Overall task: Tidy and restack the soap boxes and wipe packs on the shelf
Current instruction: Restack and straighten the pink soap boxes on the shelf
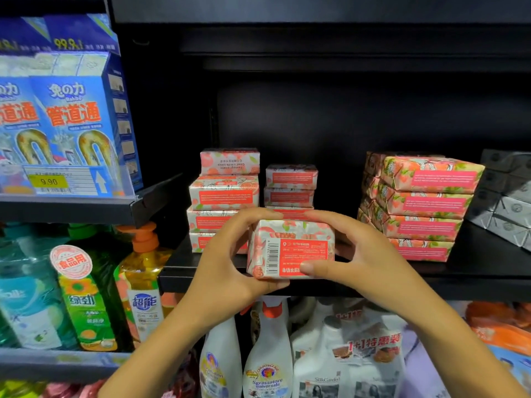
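I hold one pink-and-white soap box [290, 248] in front of the black shelf [287, 282], its red label and barcode facing me. My left hand [230, 257] grips its left end and my right hand [362, 254] grips its right end. Behind it stand two stacks of matching soap boxes: a taller left stack [225, 196] with its top box turned the other way, and a shorter middle stack [290, 186]. A neat stack of larger pink packs [422, 205] sits to the right.
Grey boxes [505, 196] fill the shelf's far right. Blue drain-cleaner cartons [71, 116] stand on the upper left shelf, detergent bottles [86, 297] below them, spray bottles [267, 354] under the soap shelf. Dark open space rises above the stacks.
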A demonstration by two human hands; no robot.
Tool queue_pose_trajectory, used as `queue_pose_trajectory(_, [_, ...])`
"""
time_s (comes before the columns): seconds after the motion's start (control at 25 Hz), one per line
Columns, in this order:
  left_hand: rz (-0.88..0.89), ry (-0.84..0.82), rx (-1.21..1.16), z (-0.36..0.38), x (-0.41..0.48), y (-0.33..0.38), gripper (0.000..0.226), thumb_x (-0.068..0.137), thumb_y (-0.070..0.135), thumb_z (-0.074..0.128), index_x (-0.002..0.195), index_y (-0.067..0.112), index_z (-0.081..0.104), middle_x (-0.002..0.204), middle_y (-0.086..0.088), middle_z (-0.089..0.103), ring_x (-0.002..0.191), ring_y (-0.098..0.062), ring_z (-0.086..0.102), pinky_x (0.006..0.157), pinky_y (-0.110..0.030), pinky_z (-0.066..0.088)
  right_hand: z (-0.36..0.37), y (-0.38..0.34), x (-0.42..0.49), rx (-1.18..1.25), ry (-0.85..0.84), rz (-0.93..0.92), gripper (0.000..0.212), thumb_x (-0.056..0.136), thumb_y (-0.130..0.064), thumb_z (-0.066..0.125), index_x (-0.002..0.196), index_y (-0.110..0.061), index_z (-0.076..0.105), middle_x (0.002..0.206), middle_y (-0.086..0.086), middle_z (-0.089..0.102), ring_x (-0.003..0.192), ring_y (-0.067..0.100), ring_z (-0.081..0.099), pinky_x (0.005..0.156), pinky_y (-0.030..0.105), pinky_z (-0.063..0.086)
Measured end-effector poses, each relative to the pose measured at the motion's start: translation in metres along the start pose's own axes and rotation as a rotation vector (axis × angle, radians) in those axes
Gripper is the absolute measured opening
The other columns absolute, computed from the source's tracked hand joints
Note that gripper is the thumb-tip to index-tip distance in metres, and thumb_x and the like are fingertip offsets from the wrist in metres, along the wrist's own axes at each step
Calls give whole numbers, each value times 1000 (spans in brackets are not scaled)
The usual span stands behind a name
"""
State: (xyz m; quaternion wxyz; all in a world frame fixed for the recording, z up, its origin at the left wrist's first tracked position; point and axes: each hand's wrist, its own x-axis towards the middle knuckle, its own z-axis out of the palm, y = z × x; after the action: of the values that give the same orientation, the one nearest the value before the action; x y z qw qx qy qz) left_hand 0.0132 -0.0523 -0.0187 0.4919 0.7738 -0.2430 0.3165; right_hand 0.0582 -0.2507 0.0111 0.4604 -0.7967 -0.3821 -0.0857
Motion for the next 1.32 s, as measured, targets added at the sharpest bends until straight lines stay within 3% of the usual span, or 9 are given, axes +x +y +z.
queue_pose_trajectory(0.12, [33,53,151,6,0,2,71,67,39,83,128,31,46,128,15,53,121,-11,52,95,-36,49,0,0,-1,69,95,-41,58,60,-27,82,113,-31,59,110,-15,57,104,2,57,82,17,50])
queue_pose_trajectory(0.28, [-215,39,96,1,-2,4,108,46,53,88,139,39,34,131,20,52,120,-1,51,97,-36,49,7,-3,-6,50,309,-234,50,62,-5,83,102,-23,60,104,-13,56,104,5,56,79,12,46])
queue_pose_trajectory(0.4, [-281,68,-40,0,-1,9,92,45,53,81,129,32,50,117,15,65,109,-2,60,94,-36,51,17,-2,-4,-140,477,-395,37,66,2,74,97,-12,58,103,-5,54,100,3,52,81,10,40])
queue_pose_trajectory(0.52, [-276,101,-117,-1,0,15,71,49,44,82,113,27,60,107,14,69,98,-6,66,82,-31,55,26,4,-4,-214,528,-491,36,65,7,67,96,-8,55,101,4,52,99,6,49,83,7,38])
queue_pose_trajectory(0.64, [-266,116,-191,-3,0,16,69,48,18,88,111,17,61,104,8,71,95,-8,68,75,-18,53,32,8,-3,-241,510,-542,41,65,9,66,96,-13,48,101,3,50,100,8,48,83,7,37])
queue_pose_trajectory(0.72, [-220,152,-160,-8,1,19,69,47,13,88,111,15,62,105,5,72,96,-10,68,76,-18,53,32,9,-3,-235,494,-556,39,68,7,68,98,-11,50,102,3,52,102,10,50,87,9,38])
queue_pose_trajectory(0.92, [-84,278,16,-34,15,32,73,50,38,86,116,21,60,110,5,69,104,-10,65,84,-24,54,23,13,-6,-193,517,-507,34,80,-20,65,111,-13,56,113,-7,54,113,2,49,96,13,36])
queue_pose_trajectory(1.12, [-130,497,118,-52,37,23,81,53,48,81,124,19,54,117,2,64,107,-10,62,89,-33,54,24,41,-9,-379,144,-212,35,78,-38,72,108,-23,61,111,-17,55,107,1,51,88,22,45])
queue_pose_trajectory(1.32, [-200,436,246,-50,44,1,81,73,41,67,144,16,37,133,2,54,117,-10,54,88,-22,50,27,51,-11,-507,100,-164,30,76,-45,69,100,-26,66,103,-17,61,99,4,55,77,20,47])
